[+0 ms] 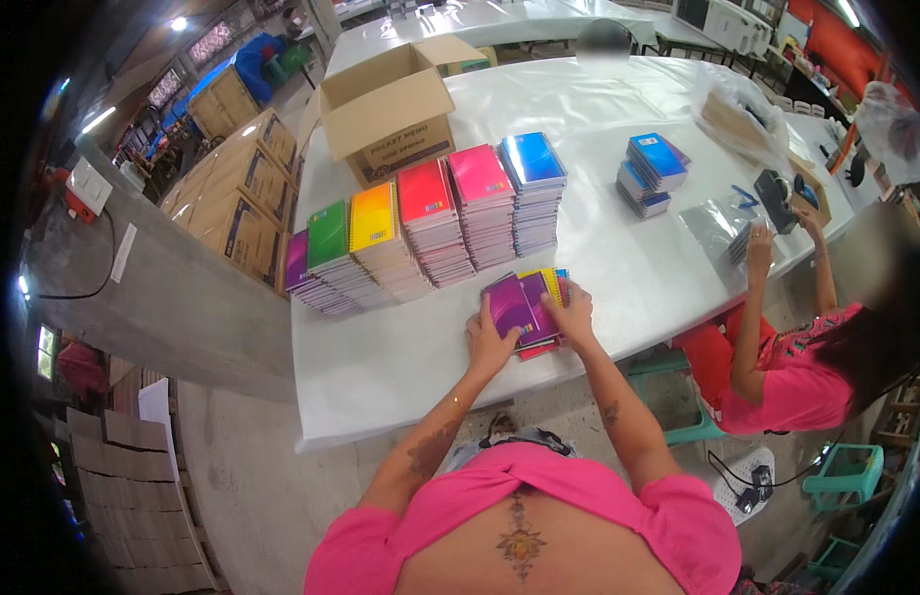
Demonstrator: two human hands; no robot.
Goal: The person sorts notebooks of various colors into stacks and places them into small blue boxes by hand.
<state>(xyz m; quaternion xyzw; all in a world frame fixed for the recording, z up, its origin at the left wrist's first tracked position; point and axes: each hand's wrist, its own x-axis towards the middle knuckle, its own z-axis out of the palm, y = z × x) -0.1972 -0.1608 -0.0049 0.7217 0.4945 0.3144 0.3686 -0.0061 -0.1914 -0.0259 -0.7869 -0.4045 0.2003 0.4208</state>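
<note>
Both of my hands grip a small bunch of pocket spiral notebooks over the near edge area of the white table. My left hand point(488, 345) is closed on a purple notebook point(507, 305) from its left side. Around the right side of the bunch, my right hand point(575, 315) is closed, with a yellow notebook point(547, 285) beside its fingers. A red cover peeks out underneath. Just beyond stand tall stacks in a row: purple point(298, 260), green point(329, 234), yellow point(372, 216), red point(426, 190), pink point(481, 173) and blue notebooks point(532, 161).
An open cardboard box point(400, 149) stands behind the stacks on the white table point(351, 397). Smaller blue notebook piles point(658, 162) lie to the right. There a co-worker point(807, 367) in pink handles a clear plastic bag point(723, 226). A concrete pillar point(212, 307) and stacked cartons point(237, 203) are left.
</note>
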